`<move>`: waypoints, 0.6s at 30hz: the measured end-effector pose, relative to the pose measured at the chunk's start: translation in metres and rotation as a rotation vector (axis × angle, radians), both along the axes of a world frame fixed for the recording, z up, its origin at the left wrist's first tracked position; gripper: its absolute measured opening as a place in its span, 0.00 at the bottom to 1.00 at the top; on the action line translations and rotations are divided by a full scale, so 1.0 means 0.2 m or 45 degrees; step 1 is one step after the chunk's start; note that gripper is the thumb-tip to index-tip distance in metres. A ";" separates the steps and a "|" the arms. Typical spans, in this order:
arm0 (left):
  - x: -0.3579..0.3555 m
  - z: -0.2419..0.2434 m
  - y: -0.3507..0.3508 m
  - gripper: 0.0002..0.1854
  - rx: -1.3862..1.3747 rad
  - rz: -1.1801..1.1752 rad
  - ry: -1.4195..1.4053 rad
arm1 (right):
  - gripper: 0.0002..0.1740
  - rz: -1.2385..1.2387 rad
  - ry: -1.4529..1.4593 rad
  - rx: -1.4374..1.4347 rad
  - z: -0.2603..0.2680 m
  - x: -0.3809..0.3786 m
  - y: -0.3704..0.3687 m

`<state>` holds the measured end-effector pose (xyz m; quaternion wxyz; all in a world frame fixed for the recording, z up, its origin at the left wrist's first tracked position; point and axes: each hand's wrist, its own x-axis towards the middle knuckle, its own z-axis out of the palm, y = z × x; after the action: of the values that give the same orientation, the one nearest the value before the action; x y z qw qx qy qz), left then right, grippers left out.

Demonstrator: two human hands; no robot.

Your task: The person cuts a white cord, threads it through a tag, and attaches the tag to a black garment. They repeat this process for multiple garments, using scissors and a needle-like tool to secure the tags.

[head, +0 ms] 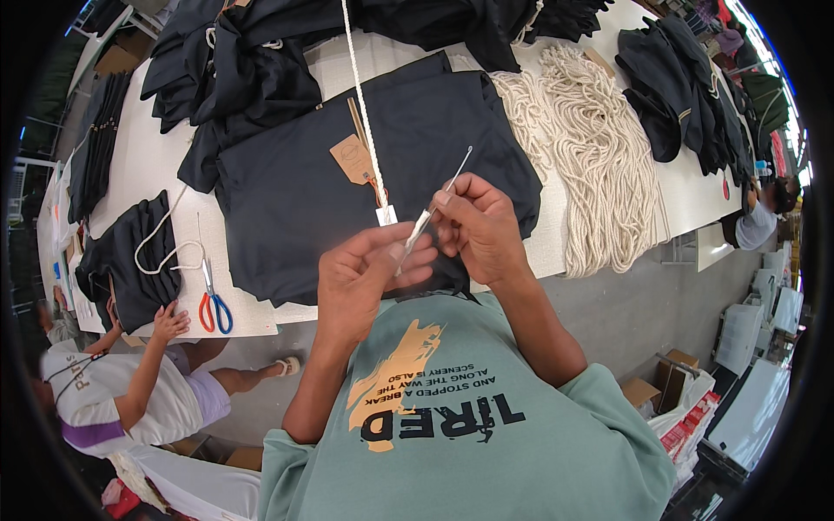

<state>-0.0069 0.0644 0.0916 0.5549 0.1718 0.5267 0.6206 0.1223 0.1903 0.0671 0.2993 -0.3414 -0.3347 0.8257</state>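
Note:
My left hand (358, 273) pinches a short length of white cord (416, 236) between thumb and fingers. My right hand (482, 225) grips a thin metal hook (461, 163), its small curled tip pointing up and away from me; its lower part runs along the cord. Beyond my hands lies a folded black garment (293, 189) with a brown paper hang tag (352, 159) on it. A twisted white drawstring (360, 84) stretches from the top of the view down to a small white label (386, 215) near my left fingers. Whether it joins the cord I hold is hidden.
A heap of cream cords (596, 163) hangs over the front edge of the white table (254, 299). Scissors (214, 303) with red and blue handles lie at left, near a co-worker's hand (171, 322) on a black garment (140, 260). More black garments (677, 91) lie at right.

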 end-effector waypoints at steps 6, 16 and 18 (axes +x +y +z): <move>0.00 0.00 0.00 0.13 -0.022 -0.008 0.010 | 0.05 -0.031 -0.010 0.109 0.01 0.01 0.01; 0.00 -0.01 -0.01 0.13 -0.016 -0.089 0.125 | 0.05 -0.078 0.046 0.144 0.03 0.02 0.01; 0.00 -0.01 -0.01 0.13 -0.016 -0.090 0.119 | 0.05 -0.080 0.038 0.164 0.03 0.02 0.02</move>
<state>-0.0062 0.0625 0.0903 0.5522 0.2157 0.5496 0.5886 0.1265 0.1934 0.0732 0.3514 -0.3192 -0.3719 0.7977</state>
